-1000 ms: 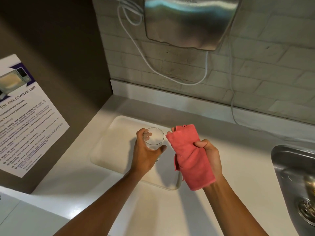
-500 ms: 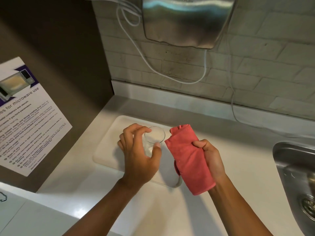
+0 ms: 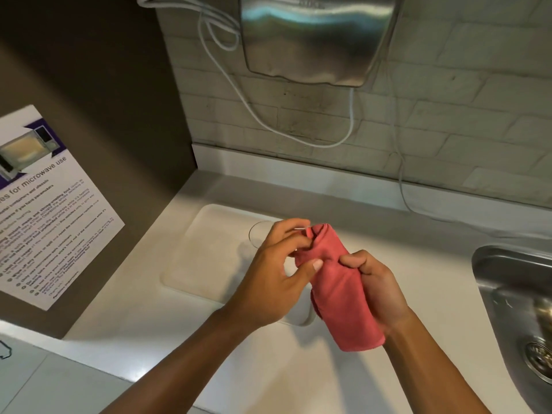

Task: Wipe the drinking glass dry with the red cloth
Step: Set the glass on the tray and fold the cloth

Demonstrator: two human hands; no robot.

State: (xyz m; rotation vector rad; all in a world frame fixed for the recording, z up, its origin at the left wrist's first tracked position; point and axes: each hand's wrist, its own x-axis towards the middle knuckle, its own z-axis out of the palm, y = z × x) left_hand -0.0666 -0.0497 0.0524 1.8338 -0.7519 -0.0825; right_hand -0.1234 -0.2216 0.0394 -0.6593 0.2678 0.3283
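One sink [image 3: 513, 294] at 3 o'clock, one poster [image 3: 44, 204] at 9 | one drinking glass [image 3: 255, 233] on one tray [image 3: 203, 258], half hidden behind left hand [image 3: 268, 273] | left hand pinches, right hand [image 3: 376, 282] grips the one red cloth [image 3: 337, 288]

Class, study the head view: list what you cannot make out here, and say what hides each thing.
All in the head view.
Drinking glass: only part of its rim shows; the left hand covers the rest.
Whether that hand holds the glass or only the red cloth: hidden by its own back.
Sink: cut off by the right edge.
Poster: small print too blurred to read.
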